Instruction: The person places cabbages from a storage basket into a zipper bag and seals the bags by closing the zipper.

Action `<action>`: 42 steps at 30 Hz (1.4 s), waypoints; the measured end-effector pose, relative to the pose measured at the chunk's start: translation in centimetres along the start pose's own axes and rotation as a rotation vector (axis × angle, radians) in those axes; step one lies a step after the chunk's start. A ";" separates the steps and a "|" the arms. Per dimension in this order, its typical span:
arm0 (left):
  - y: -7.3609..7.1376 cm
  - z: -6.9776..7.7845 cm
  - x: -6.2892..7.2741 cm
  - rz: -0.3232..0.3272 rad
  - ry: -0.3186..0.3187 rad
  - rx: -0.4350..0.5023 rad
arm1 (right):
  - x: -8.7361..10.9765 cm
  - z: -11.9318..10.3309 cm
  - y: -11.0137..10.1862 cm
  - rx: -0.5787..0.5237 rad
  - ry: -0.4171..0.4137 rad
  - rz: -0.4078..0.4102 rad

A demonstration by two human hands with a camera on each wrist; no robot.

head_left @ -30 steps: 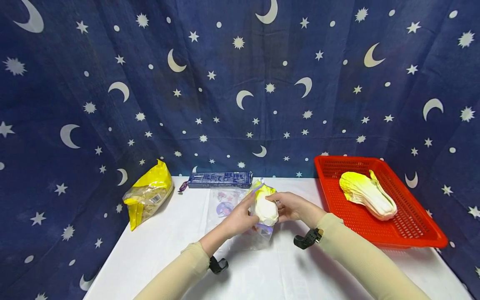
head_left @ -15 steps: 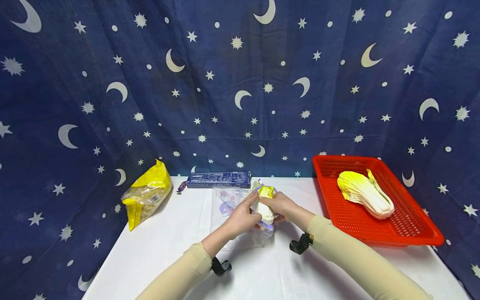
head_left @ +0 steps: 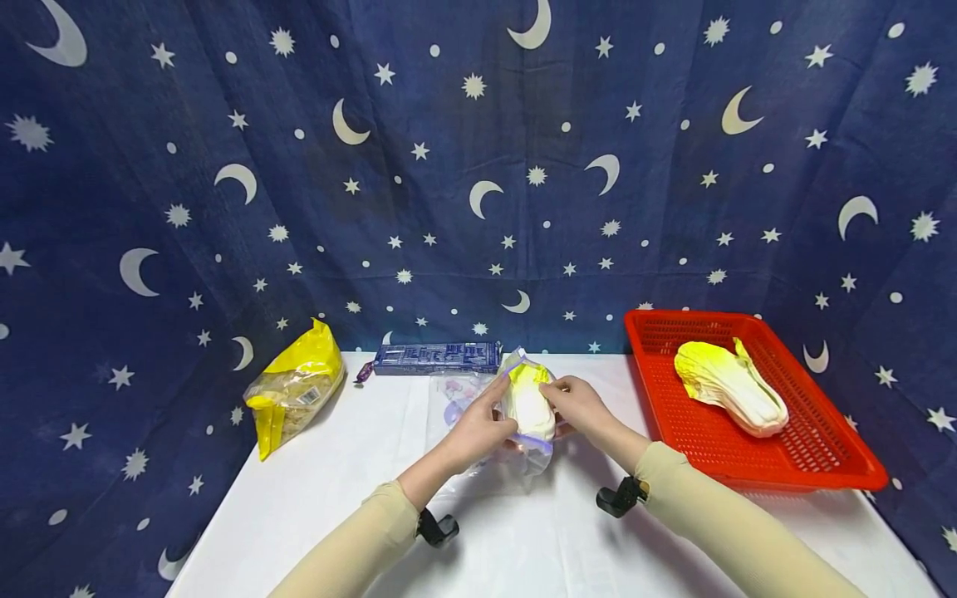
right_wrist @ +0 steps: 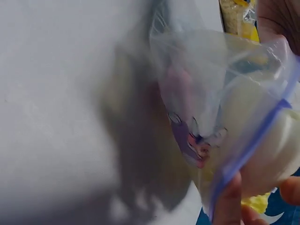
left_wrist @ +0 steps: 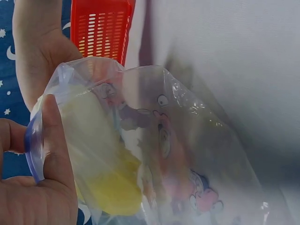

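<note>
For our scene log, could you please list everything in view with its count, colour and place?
Zip bag: one, clear with purple strips, between the hands
Held cabbage: one, white and yellow, at the bag's mouth
Basket cabbage: one, white and yellow, in the basket
Basket: one, red, table's right side
Pack: one, yellow and clear, table's left side
Flat box: one, blue, table's back edge
Small wrapped item: one, purple, by the box's left end
Table: one, white, under the basket
Patterned backdrop: one, blue, behind the table
Wrist devices: two, black, one per wrist
Sleeves: two, beige, both arms
Left hand: one, bare, pinching the bag's rim
Right hand: one, bare, at the bag's right edge
</note>
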State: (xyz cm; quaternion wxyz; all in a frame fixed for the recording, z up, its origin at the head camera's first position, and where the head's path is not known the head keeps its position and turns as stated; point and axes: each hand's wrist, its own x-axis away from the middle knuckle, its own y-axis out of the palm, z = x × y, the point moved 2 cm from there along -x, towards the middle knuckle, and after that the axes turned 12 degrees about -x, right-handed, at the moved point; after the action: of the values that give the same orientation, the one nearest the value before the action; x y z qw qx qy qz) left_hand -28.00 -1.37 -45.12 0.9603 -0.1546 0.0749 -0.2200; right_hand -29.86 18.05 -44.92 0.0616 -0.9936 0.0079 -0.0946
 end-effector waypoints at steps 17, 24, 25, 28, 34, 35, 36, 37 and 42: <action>-0.8 -0.3 0.1 0.002 -0.022 0.038 | 0.7 3.3 -0.5 -0.143 0.004 -0.007; -1.1 -0.1 0.3 -0.004 -0.048 0.020 | 0.4 3.7 -0.2 -0.174 -0.048 -0.014; -1.2 -0.1 0.3 -0.002 -0.051 0.013 | 0.4 3.5 -0.2 -0.164 -0.061 0.000; -1.6 0.1 0.3 0.008 -0.057 -0.024 | 0.5 2.7 -0.2 -0.110 -0.107 0.033; -2.8 1.4 0.5 0.017 -0.062 -0.092 | 1.0 0.4 -0.3 0.005 -0.165 0.048; -3.0 1.6 0.6 0.017 -0.062 -0.096 | 1.1 0.1 -0.2 0.019 -0.170 0.048; -3.2 1.8 0.6 0.018 -0.063 -0.103 | 1.2 -0.3 -0.2 0.031 -0.173 0.047; -3.4 2.0 0.7 0.019 -0.066 -0.114 | 1.2 -0.6 -0.2 0.043 -0.177 0.046; -4.2 2.9 0.8 0.026 -0.074 -0.260 | 1.5 -2.0 0.0 0.089 -0.209 0.024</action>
State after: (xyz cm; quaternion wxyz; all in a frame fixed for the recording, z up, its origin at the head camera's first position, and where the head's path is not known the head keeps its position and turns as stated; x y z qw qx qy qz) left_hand -28.31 -4.59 -41.02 0.9370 -0.2847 0.0691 -0.1902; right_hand -28.72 17.78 -42.67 0.1073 -0.9941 0.0092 0.0102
